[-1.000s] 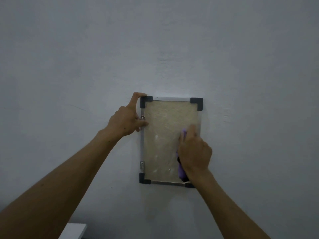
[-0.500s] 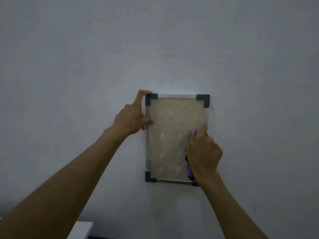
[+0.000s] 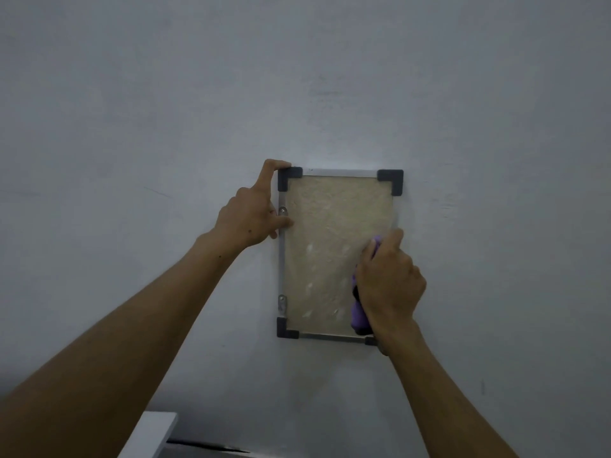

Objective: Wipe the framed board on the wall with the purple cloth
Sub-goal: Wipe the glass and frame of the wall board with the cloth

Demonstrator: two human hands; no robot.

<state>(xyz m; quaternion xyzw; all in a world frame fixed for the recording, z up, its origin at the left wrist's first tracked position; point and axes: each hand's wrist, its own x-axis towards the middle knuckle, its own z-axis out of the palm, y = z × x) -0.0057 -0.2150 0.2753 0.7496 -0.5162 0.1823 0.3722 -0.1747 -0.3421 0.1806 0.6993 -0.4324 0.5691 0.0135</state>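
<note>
The framed board [image 3: 325, 233] hangs upright on the wall: a beige panel in a thin silver frame with dark grey corner caps. My left hand [image 3: 253, 213] holds its upper left edge, the index finger hooked over the top left corner and the thumb on the frame. My right hand [image 3: 388, 282] grips the bunched purple cloth [image 3: 358, 317] and presses it against the lower right part of the panel. Most of the cloth is hidden under the hand, as is the bottom right corner cap. Pale smears show on the lower panel.
The plain grey-white wall [image 3: 165, 127] fills the view around the board. A white ledge or shelf corner [image 3: 155, 431] juts in at the bottom, left of centre, with a dark gap beside it.
The board sits a little further right and lower in the view as my head shifted. My right hand with the cloth has stayed on the lower right part of the panel; my left hand keeps its hold.
</note>
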